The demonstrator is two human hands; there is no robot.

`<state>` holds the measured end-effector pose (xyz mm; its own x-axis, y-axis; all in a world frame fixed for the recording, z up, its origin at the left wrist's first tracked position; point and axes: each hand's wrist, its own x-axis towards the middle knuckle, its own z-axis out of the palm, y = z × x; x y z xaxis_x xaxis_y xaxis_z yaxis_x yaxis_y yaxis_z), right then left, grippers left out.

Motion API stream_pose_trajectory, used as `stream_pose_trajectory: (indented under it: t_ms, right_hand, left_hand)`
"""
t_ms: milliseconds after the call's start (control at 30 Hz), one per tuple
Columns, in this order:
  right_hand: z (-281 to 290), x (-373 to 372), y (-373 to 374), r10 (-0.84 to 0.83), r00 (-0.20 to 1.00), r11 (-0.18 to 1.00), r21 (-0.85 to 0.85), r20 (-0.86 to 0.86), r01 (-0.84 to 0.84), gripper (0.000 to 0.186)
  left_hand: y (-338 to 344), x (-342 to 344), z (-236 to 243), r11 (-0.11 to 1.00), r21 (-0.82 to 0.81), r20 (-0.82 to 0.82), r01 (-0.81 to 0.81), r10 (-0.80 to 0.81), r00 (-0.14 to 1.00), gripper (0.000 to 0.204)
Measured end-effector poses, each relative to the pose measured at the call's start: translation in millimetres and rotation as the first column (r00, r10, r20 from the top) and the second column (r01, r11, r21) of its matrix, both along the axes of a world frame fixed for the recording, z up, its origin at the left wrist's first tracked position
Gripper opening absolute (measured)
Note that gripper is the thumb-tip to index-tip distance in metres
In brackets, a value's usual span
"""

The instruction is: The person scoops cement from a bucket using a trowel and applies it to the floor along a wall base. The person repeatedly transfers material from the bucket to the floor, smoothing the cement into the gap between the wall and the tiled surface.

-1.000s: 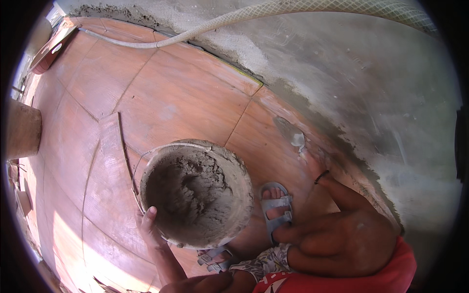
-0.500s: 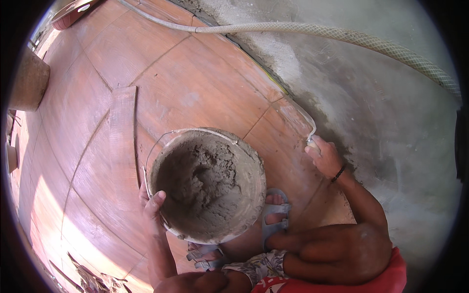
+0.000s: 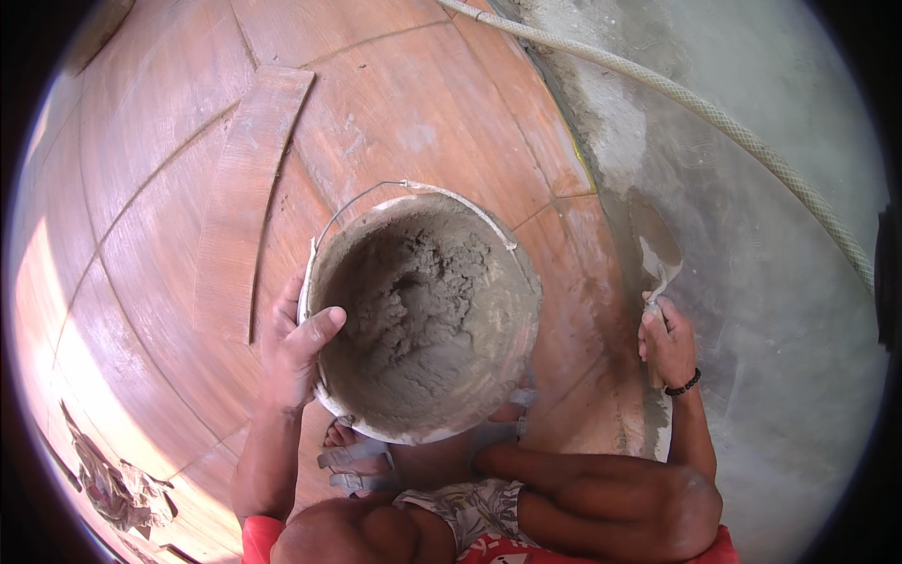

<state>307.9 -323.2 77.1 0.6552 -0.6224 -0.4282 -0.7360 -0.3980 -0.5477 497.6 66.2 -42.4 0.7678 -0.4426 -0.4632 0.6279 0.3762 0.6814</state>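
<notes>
My left hand (image 3: 293, 343) grips the rim of a round bucket (image 3: 512, 315), thumb over the edge and fingers outside. The bucket tilts toward me above my feet. Thick grey wet mortar (image 3: 427, 291) is heaped inside, with a hollow in its middle. Its wire handle (image 3: 460, 199) lies over the far rim. To the right, my right hand (image 3: 671, 346) is closed round the handle of a trowel (image 3: 658, 235). The trowel's blade points away from me, over the grey floor beside the tile edge. Whether the blade touches the floor I cannot tell.
Wood-look reddish tiles (image 3: 395, 122) cover the left and middle, with a loose narrow plank (image 3: 240, 216) on them. Grey cement floor (image 3: 780, 320) lies right, crossed by a pale braided hose (image 3: 723, 122). Crumpled brown scraps (image 3: 117, 489) lie at lower left.
The trowel has moved from the tile edge onto the grey floor side, and its blade face now shows. The left hand stays on the bucket rim. The whole view has shifted.
</notes>
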Motion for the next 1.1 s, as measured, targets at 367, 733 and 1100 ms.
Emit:
stream_pose_trajectory:
  t_ms: [367, 733, 1100]
  right_hand:
    - [9.1, -47.5, -35.9, -0.136, 0.961, 0.991, -0.046, -0.239, 0.129, 0.035]
    - [69.9, -8.3, 49.9, 0.51, 0.819, 0.735, -0.36, -0.264, -0.574, 0.045]
    - [69.2, 91.8, 99.9, 0.573, 0.311, 0.137, -0.286, -0.758, -0.948, 0.042]
  left_hand:
    - [5.9, 3.8, -0.9, 0.995, 0.022, -0.002, 0.099, -0.099, 0.995, 0.068]
    - [1.4, 5.0, 13.1, 0.988, -0.005, 0.021, 0.151, -0.151, 0.988, 0.065]
    - [-20.7, 3.1, 34.0, 0.939, 0.184, 0.34, 0.291, -0.339, 0.877, 0.046]
